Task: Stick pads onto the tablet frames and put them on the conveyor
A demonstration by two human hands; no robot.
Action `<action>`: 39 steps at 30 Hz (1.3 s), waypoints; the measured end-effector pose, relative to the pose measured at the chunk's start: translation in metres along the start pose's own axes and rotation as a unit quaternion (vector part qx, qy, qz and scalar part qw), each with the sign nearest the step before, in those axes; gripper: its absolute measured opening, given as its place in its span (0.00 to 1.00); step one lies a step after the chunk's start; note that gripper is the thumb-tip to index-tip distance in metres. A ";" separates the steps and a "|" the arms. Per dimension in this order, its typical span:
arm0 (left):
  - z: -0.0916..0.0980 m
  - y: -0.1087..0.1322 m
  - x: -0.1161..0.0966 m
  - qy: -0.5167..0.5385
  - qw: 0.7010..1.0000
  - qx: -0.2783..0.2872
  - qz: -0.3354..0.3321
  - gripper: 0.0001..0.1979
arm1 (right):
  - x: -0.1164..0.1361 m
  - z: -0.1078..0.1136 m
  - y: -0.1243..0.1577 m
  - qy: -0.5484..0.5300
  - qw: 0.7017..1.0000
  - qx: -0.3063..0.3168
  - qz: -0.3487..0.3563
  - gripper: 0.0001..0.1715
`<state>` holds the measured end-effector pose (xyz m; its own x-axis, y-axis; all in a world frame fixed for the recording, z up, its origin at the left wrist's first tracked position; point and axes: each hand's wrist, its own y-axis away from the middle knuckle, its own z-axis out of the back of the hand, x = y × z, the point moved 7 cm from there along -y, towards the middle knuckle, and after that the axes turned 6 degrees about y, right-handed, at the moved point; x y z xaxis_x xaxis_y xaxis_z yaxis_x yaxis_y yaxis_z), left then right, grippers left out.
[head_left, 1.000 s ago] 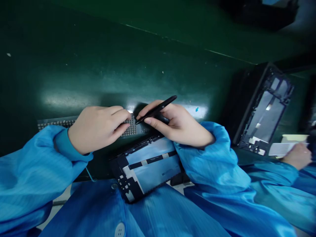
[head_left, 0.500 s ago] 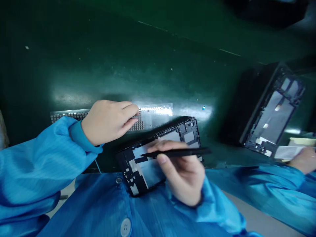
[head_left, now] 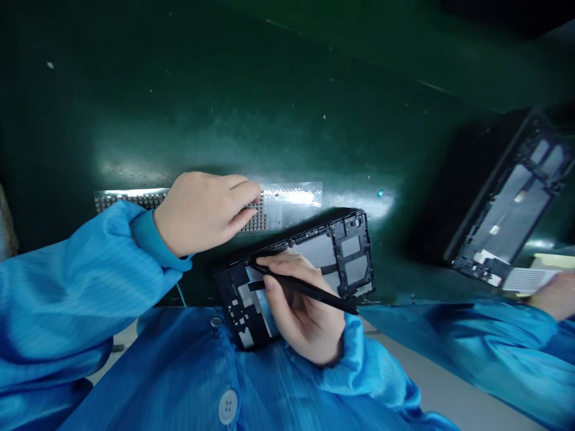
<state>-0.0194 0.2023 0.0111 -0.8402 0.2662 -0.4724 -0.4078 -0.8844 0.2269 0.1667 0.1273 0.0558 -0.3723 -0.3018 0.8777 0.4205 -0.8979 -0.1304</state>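
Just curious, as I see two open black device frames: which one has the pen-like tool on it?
The lower-centre frame: the right hand holds the black tool, tip against it. The other frame, far right, has no tool on it.

Looks like a factory work line for small gadgets: a dark green table (head_left: 188,90), blue work coats (head_left: 67,287) on people side by side, an open black gadget frame (head_left: 345,251), a second frame (head_left: 512,209), a shiny sheet of tiny parts (head_left: 291,200), a thin black tool (head_left: 309,288)
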 end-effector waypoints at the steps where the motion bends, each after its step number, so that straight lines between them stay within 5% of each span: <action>1: 0.000 0.000 0.000 0.001 1.000 0.001 0.000 0.15 | 0.001 0.006 -0.009 0.013 1.000 0.016 -0.002 0.21; 5: 0.003 0.001 0.001 0.012 1.000 -0.013 -0.018 0.13 | -0.015 0.033 -0.070 0.051 0.994 0.095 -0.009 0.11; 10: 0.003 0.001 0.002 0.017 0.999 -0.029 -0.026 0.12 | -0.052 0.027 -0.118 0.053 0.964 0.260 -0.005 0.10; 24: 0.003 0.002 0.001 0.019 1.000 -0.018 -0.009 0.13 | -0.060 0.029 -0.117 0.047 0.967 0.248 -0.016 0.10; 27: 0.003 0.001 0.001 0.013 1.000 -0.018 -0.011 0.14 | -0.051 0.033 -0.099 -0.008 0.981 0.188 -0.043 0.08; 32: 0.002 0.002 0.002 0.031 0.999 -0.026 -0.010 0.13 | -0.032 0.033 -0.027 -0.058 0.993 -0.066 -0.079 0.04; 35: 0.003 0.003 0.002 0.034 0.999 -0.041 -0.013 0.13 | -0.024 0.016 -0.003 -0.059 0.993 -0.084 -0.051 0.08; 39: 0.003 0.002 0.002 0.016 0.999 -0.030 -0.008 0.14 | -0.024 0.007 -0.005 -0.038 0.997 -0.054 -0.032 0.12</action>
<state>-0.0233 0.2021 0.0131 -0.8218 0.2680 -0.5028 -0.3974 -0.9020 0.1688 0.1793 0.1417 0.0386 -0.3296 -0.2202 0.9181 0.3036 -0.9455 -0.1178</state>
